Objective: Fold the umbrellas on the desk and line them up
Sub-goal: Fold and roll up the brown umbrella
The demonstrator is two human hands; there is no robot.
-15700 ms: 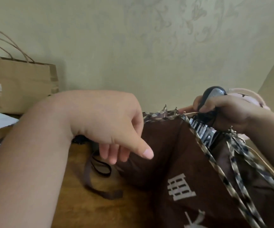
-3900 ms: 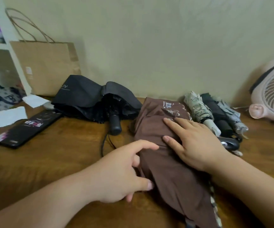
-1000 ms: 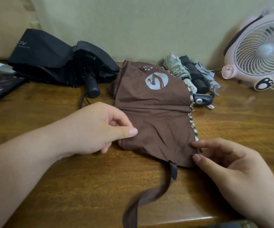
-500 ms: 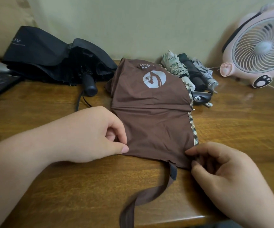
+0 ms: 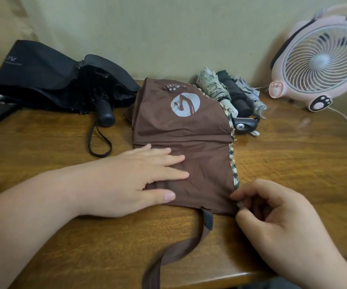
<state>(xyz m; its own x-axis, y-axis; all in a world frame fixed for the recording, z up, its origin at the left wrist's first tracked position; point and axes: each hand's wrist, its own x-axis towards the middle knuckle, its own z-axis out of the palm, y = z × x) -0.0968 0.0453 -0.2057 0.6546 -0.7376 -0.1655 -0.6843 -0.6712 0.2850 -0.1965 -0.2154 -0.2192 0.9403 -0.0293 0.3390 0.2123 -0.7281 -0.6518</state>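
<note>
Fingers spread, the left hand (image 5: 147, 180) lies flat, palm down, on the brown umbrella (image 5: 189, 147). The right hand (image 5: 276, 222) curls at its near right corner, thumb and forefinger pinching the patterned hem. Brown umbrella rests mid-surface (image 5: 293, 163), between the loose black umbrella (image 5: 53, 80) and three rolled umbrellas (image 5: 231, 94).

Left hand (image 5: 139, 180) flat, palm down, fingers spread and extended rightward. Right hand (image 5: 281, 222) curled, thumb and index fingertip pinched together. Both forearms bare.
</note>
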